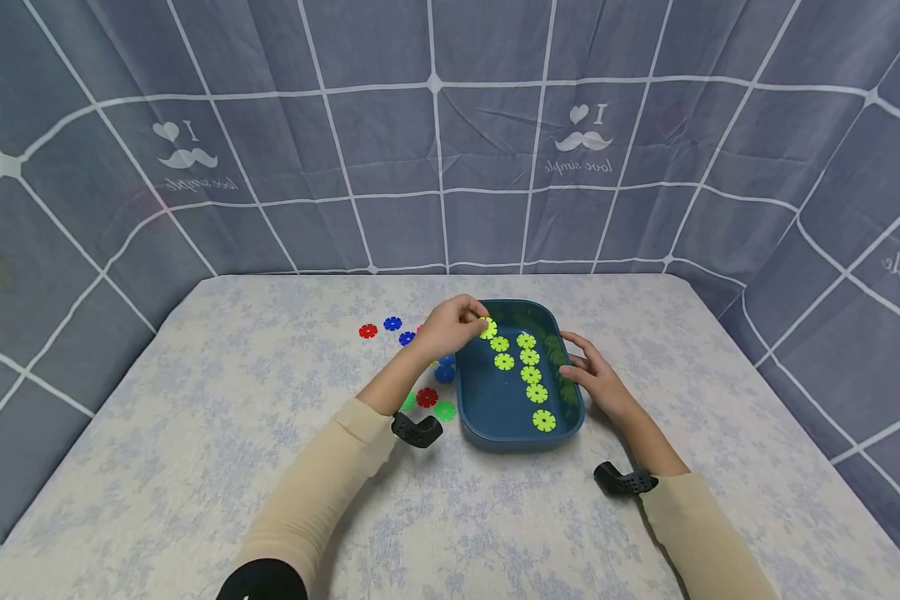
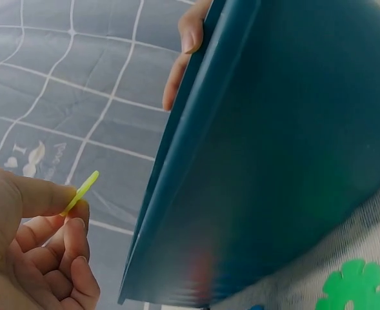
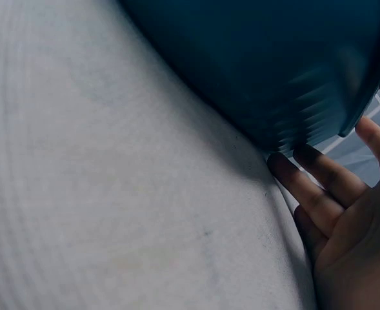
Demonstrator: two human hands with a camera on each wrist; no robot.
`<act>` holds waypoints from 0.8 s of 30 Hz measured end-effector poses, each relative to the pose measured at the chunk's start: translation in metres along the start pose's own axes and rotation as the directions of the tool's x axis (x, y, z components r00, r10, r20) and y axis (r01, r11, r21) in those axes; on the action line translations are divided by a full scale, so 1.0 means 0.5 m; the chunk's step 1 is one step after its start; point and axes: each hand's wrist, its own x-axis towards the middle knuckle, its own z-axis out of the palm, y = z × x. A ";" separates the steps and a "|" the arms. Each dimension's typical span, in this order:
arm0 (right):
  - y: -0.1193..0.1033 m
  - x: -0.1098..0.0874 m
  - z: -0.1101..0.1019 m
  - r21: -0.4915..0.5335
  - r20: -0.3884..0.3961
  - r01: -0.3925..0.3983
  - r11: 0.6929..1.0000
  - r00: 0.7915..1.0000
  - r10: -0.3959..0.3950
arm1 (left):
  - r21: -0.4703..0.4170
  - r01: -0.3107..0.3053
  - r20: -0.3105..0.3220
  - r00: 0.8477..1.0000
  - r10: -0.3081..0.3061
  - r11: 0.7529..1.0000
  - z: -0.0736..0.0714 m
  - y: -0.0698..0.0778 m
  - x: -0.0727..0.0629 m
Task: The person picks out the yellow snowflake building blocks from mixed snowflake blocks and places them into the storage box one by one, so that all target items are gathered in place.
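My left hand (image 1: 453, 325) pinches a yellow snowflake building disc (image 1: 488, 328) between thumb and fingertips, above the left rim of a dark blue plastic basin (image 1: 487, 425). Seen from the left wrist, the disc (image 2: 81, 192) is edge-on, apart from the basin wall (image 2: 196, 161). Inside the basin lie several more yellow discs (image 1: 530, 375), most in a rough column toward the right side. On the right, my right hand (image 1: 600, 379) holds the basin's side, thumb over the rim. Its fingers (image 3: 315, 194) rest against the outer wall in the right wrist view.
Left of the basin, red (image 1: 427, 397), blue (image 1: 392, 323) and green (image 1: 444, 411) discs lie loose on the pale patterned table (image 1: 270, 375), some partly hidden by my left arm. A grey-blue checked curtain (image 1: 390, 142) hangs behind the table and along its sides.
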 end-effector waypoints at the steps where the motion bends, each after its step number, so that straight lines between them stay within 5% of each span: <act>1: 0.000 0.000 0.000 0.001 0.000 0.000 1.000 1.000 0.000 | 0.001 -0.002 0.004 1.000 0.002 1.000 0.002 0.003 0.000; 24: -0.002 0.000 0.002 -0.009 -0.019 -0.009 1.000 1.000 0.009 | 0.118 -0.074 0.143 0.988 0.057 0.990 0.059 0.001 0.007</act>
